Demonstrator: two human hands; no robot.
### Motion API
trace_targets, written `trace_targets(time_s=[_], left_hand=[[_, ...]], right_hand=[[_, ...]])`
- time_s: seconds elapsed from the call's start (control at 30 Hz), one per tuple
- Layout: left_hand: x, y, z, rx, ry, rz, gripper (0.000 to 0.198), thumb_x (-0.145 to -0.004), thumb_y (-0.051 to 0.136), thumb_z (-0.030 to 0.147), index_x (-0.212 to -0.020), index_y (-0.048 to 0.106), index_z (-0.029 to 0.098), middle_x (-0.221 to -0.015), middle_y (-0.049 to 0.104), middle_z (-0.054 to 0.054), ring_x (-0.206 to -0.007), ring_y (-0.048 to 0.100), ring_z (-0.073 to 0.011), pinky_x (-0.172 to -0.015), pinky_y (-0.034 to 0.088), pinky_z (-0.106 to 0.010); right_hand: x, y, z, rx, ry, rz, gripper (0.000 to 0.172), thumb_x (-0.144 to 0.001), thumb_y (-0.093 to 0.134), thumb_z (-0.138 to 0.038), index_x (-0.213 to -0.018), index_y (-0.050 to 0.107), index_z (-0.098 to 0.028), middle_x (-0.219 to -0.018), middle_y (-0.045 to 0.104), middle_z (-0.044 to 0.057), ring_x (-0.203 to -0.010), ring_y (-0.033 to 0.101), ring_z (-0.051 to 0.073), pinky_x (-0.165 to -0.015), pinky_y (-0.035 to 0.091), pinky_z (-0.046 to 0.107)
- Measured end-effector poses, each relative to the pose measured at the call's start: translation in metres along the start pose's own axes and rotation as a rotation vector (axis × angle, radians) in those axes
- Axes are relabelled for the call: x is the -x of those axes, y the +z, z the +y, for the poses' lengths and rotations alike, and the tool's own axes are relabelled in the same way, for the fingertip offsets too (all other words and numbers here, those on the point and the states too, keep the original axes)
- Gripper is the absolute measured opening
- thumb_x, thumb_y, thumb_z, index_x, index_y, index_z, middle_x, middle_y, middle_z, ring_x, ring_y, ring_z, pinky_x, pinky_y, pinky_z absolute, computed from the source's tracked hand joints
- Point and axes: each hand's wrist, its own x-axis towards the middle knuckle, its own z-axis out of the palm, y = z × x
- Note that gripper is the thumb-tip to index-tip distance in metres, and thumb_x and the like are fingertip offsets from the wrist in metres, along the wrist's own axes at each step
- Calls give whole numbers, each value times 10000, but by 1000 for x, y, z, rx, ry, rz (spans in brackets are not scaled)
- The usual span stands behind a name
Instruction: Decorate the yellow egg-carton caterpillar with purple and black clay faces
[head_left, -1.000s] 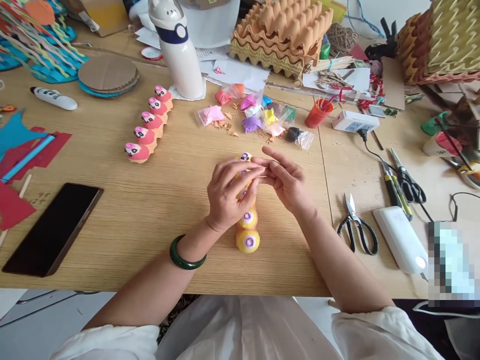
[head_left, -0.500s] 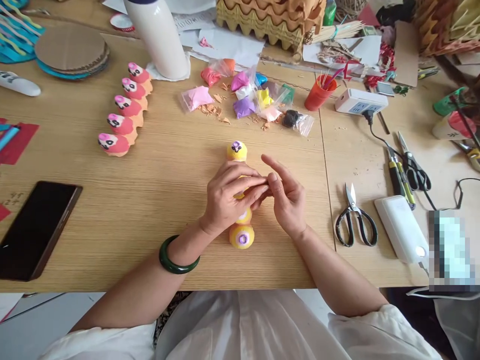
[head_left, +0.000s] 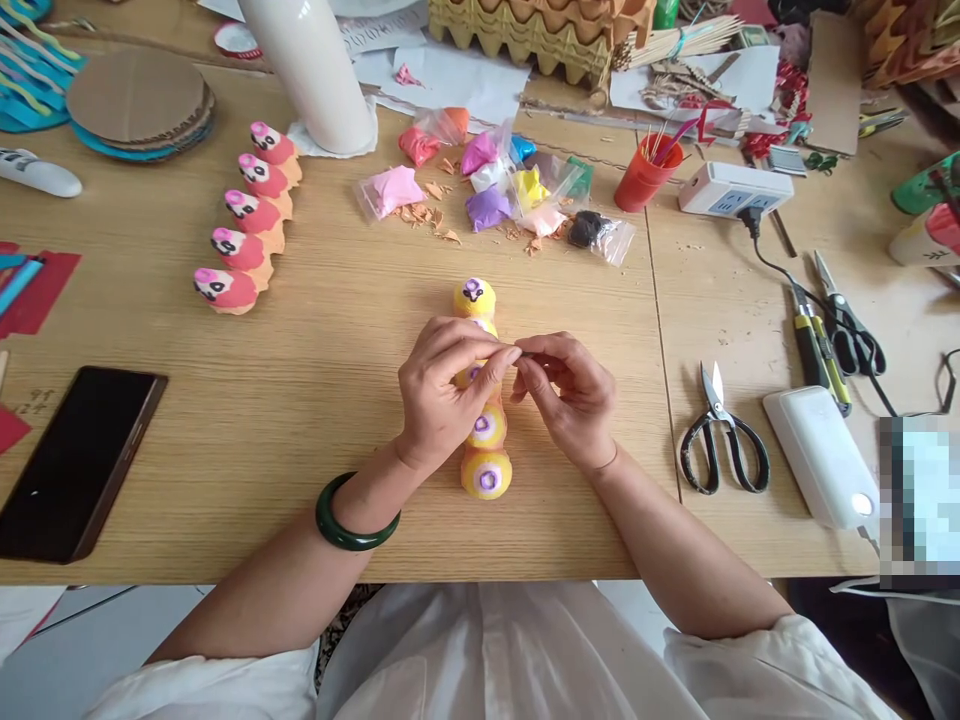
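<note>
My left hand (head_left: pixel 444 395) and my right hand (head_left: pixel 571 392) meet fingertip to fingertip above a strip of yellow egg-carton bumps (head_left: pixel 487 472). Between their pinched fingers is a tiny dark piece of clay (head_left: pixel 527 354), mostly covered by the fingertips. The strip lies lengthwise on the table, and my left hand hides part of its middle. Purple rings on pale patches mark its bumps; the farthest bump also bears black details. A dark green bangle (head_left: pixel 358 512) circles my left wrist.
To the left stands a row of pink-red decorated bumps (head_left: pixel 247 212). Bags of coloured clay (head_left: pixel 487 207) lie beyond my hands, including black clay (head_left: pixel 589 229). Scissors (head_left: pixel 721 430) and a white power bank (head_left: pixel 821 455) are at right, a phone (head_left: pixel 79 460) at left.
My right hand's index finger has curled from stretched out into a pinch. Both hands have shifted slightly up and left, with the fingertips still together. The view has shifted a little.
</note>
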Motion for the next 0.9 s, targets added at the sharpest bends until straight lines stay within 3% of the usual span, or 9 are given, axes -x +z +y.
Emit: trace_targets(time_s=[0.13, 0.27, 0.47, 0.73, 0.9], left_hand=[[-1, -2, 2, -21, -60, -14, 212, -1066, 642, 223, -897, 768, 206, -894, 770, -14, -895, 695, -158, -876, 558, -302], [-1, -2, 3, -15, -33, -29, 201, -1071, 634, 236, -940, 785, 212, -923, 781, -22, -931, 708, -166, -914, 573, -311], [0, 1, 1, -2, -12, -43, 88, -1013, 741, 245, -936, 769, 213, -912, 784, -9, -914, 709, -160, -917, 579, -309], [-1, -1, 1, -79, 7, -23, 225, -1070, 639, 256, -871, 734, 210, -870, 769, -12, -891, 701, -167, -876, 566, -315], [-2, -2, 0, -60, 9, -9, 135, -1050, 679, 273, -1077, 810, 249, -1014, 804, -35, -998, 728, -193, -961, 572, -352]], right_hand=[[-1, 2, 0, -38, 56, 37, 71, -1028, 706, -274, -1088, 739, -255, -981, 702, -7, -626, 666, 60, -542, 617, 201], [-2, 1, 2, -20, 65, 55, 111, -1029, 707, -337, -1087, 739, -248, -982, 711, 6, -611, 623, 65, -498, 576, 203], [-3, -2, 4, 26, 8, 44, 89, -1033, 702, -291, -1088, 763, -256, -944, 704, -5, -575, 578, 50, -501, 532, 200], [-3, 2, 4, -71, 60, 24, 65, -1009, 735, -279, -1060, 743, -239, -961, 701, -10, -585, 597, 42, -484, 543, 173], [-5, 3, -1, -119, 175, 70, 196, -963, 793, -414, -1003, 734, -231, -891, 700, -21, -554, 589, 48, -453, 535, 180]])
